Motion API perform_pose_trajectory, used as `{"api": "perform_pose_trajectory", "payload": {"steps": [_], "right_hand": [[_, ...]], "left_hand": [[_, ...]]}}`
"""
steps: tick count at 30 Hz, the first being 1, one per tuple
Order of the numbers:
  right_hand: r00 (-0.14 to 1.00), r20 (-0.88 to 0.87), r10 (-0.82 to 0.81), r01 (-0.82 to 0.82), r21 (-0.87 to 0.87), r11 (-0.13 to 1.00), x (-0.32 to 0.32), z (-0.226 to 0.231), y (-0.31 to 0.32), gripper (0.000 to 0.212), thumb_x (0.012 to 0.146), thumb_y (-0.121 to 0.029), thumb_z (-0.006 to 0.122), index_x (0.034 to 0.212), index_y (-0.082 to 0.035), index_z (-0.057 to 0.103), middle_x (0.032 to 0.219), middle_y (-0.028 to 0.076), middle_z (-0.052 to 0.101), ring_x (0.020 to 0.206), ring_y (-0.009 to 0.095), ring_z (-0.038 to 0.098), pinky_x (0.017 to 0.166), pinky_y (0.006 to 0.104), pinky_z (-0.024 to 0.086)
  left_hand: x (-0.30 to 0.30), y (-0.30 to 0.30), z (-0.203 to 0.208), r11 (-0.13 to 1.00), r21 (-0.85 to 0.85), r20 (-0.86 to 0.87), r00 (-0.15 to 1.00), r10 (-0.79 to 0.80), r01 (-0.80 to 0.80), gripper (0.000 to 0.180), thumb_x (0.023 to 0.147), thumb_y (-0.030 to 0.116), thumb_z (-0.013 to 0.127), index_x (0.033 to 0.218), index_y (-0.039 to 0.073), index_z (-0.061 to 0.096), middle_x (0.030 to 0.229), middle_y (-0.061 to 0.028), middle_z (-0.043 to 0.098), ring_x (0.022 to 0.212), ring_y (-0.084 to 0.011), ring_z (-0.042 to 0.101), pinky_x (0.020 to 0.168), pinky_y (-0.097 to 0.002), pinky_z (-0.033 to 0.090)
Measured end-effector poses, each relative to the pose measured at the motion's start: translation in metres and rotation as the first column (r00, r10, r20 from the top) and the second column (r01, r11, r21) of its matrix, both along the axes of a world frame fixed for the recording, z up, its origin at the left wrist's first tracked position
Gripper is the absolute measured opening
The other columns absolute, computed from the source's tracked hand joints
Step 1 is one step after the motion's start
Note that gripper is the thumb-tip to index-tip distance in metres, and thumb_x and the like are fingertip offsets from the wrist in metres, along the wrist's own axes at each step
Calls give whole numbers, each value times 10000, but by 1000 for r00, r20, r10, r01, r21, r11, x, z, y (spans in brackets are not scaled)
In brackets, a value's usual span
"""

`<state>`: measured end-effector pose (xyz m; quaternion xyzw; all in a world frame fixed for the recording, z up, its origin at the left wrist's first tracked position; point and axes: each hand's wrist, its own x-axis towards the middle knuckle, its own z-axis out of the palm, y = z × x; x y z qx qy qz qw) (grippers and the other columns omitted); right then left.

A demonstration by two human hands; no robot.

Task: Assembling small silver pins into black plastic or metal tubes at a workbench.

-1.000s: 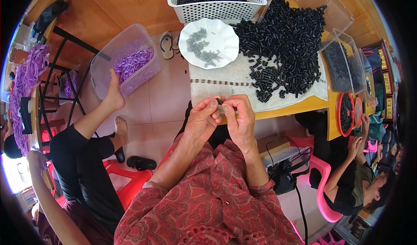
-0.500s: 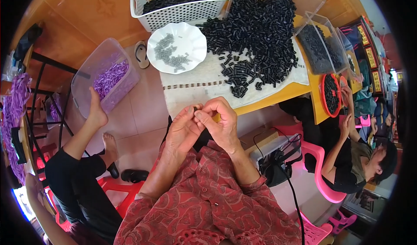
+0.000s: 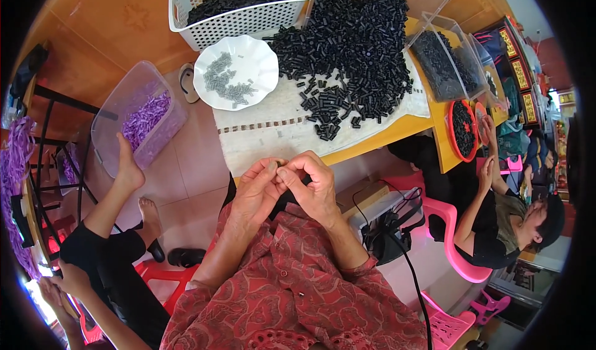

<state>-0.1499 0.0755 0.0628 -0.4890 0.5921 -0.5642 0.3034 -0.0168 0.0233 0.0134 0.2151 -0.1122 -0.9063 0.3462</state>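
My left hand [image 3: 256, 191] and my right hand [image 3: 312, 185] meet in front of my lap, just off the near edge of the cloth. Both are closed in a pinch, fingertips touching. Whatever sits between them is too small and covered to make out. Beyond the hands lies a white cloth [image 3: 248, 148] with a heap of short black tubular pieces [image 3: 347, 45] on it, thinning to loose ones on the near side. Left of the heap, a white scalloped plate [image 3: 261, 61] carries small clear tubes [image 3: 226, 83].
A white perforated basket [image 3: 242, 24] of black pieces stands behind the plate. At right are a clear bin [image 3: 441, 70] and a red round tray [image 3: 462, 129], near a seated person [image 3: 496, 219]. Another person's legs [image 3: 118, 263] and a purple-filled tub [image 3: 139, 114] are at left.
The view has shifted slightly, so the table's things sit further left. My hands stay pinched together; the dark bit seen between the fingertips earlier is now covered. The left person's hands have moved.
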Motion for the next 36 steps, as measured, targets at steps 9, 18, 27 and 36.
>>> {"api": "perform_pose_trajectory", "payload": {"steps": [9, 18, 27, 36], "right_hand": [[995, 98, 8, -13, 53, 999, -4, -1, 9, 41, 885, -12, 705, 897, 6, 670, 856, 70, 647, 724, 135, 639, 641, 253, 494], [831, -443, -337, 365, -24, 931, -53, -37, 11, 148, 850, 16, 697, 988, -32, 670, 871, 113, 618, 689, 232, 625, 599, 331, 493], [606, -721, -336, 399, -91, 912, -74, -40, -2, 174, 830, -11, 724, 991, -74, 703, 865, 107, 604, 701, 272, 614, 620, 369, 492], [621, -687, -377, 447, -85, 891, -88, -45, -1, 156, 844, -29, 721, 994, -68, 704, 891, 111, 613, 676, 255, 621, 607, 346, 502]], "left_hand": [[3, 1, 2, 1000, 28, 8, 1000, -11, 11, 160, 995, 118, 600, 1100, 16, 664, 1049, -90, 690, 892, -144, 664, 778, -305, 579], [1, -1, -6, 994, 94, 10, 998, -64, 63, 204, 999, 106, 587, 1162, -4, 640, 1031, -137, 687, 828, -162, 690, 764, -336, 625], [3, -2, -3, 995, 80, 47, 997, -61, 57, 252, 1004, 85, 570, 1218, -40, 615, 1016, -130, 675, 835, -167, 689, 756, -337, 626], [2, -3, -4, 995, 76, 69, 995, -70, 64, 242, 1002, 85, 573, 1206, -36, 619, 1011, -126, 675, 827, -164, 686, 761, -336, 627]]}}
